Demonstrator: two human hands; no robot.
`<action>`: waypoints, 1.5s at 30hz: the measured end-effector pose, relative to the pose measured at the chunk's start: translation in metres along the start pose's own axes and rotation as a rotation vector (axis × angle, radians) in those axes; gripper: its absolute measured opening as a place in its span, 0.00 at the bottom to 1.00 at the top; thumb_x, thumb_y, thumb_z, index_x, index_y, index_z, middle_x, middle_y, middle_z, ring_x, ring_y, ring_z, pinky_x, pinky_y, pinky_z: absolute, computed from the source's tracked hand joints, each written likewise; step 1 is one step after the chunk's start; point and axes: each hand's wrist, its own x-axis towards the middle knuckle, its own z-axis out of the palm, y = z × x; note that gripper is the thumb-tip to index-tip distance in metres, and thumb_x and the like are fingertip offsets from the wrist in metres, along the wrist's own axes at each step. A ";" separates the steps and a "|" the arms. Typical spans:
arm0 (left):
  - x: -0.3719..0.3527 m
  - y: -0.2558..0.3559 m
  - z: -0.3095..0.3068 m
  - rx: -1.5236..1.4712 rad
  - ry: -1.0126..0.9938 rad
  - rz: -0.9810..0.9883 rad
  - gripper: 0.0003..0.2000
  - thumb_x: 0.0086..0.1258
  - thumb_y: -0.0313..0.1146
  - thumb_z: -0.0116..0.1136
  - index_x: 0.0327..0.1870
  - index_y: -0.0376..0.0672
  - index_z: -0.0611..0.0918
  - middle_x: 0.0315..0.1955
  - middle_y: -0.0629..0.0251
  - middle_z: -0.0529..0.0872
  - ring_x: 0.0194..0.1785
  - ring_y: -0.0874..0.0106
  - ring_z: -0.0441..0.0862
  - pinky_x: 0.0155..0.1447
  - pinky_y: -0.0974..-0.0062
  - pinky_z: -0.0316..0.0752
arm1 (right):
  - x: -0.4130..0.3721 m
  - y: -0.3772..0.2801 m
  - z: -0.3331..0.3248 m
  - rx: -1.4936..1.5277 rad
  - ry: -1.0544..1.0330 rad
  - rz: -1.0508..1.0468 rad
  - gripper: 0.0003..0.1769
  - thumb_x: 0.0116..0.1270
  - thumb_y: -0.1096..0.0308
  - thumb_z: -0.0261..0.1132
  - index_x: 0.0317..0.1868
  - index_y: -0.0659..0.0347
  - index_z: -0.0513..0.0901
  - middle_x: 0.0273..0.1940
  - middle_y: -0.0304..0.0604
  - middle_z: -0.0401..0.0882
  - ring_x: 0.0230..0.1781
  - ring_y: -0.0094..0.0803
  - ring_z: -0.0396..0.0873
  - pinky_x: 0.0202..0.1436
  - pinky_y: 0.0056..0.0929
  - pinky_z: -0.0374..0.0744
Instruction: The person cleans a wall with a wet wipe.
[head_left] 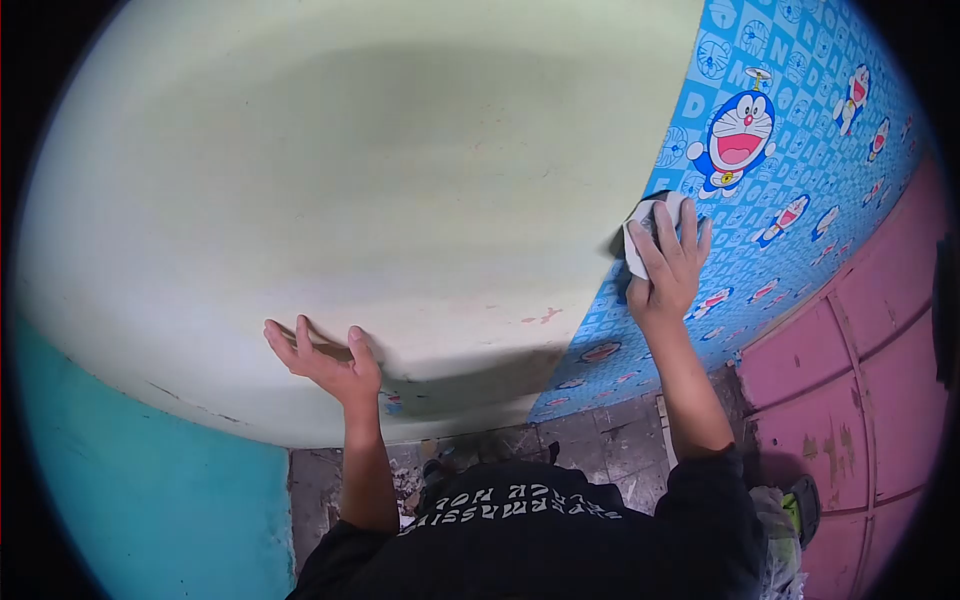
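Note:
My right hand (pixel 668 262) is wrapped round a pale, flat scraper-like pad (pixel 641 240), pressed against the wall where the blue cartoon wallpaper (pixel 735 225) meets the bare cream wall (pixel 400 180). What exactly the pad is cannot be told. Lower on the left, my left hand (pixel 335 368) has its fingers spread near or against the cream wall and holds nothing. The wallpaper's left edge runs down past my right hand, and its sheet covers the wall to the right.
A teal wall (pixel 150 470) stands at the lower left. Pink panels (pixel 815 440) are on the right, with a dark and green object (pixel 800 508) and plastic bag (pixel 778 545) near them. Below lies a grey, stained tiled floor (pixel 605 445).

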 end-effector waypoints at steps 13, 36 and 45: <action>-0.001 -0.006 0.000 0.064 0.026 0.040 0.32 0.75 0.39 0.62 0.74 0.31 0.67 0.82 0.34 0.50 0.86 0.39 0.48 0.84 0.39 0.49 | 0.014 0.007 0.005 0.115 -0.060 -0.156 0.19 0.71 0.66 0.67 0.60 0.40 0.90 0.70 0.30 0.84 0.74 0.42 0.77 0.81 0.65 0.60; -0.006 -0.024 0.027 0.040 0.171 0.090 0.32 0.82 0.49 0.54 0.74 0.32 0.64 0.82 0.35 0.48 0.87 0.39 0.44 0.85 0.38 0.47 | -0.023 0.021 -0.014 0.041 -0.379 -0.447 0.21 0.70 0.69 0.66 0.62 0.44 0.88 0.71 0.37 0.83 0.76 0.51 0.75 0.78 0.69 0.63; -0.007 -0.026 0.024 0.059 0.123 0.108 0.32 0.78 0.40 0.54 0.75 0.29 0.60 0.83 0.33 0.44 0.87 0.40 0.41 0.86 0.40 0.46 | -0.012 -0.004 0.006 0.055 -0.221 -0.266 0.19 0.76 0.62 0.63 0.64 0.46 0.87 0.71 0.39 0.83 0.77 0.55 0.74 0.78 0.65 0.64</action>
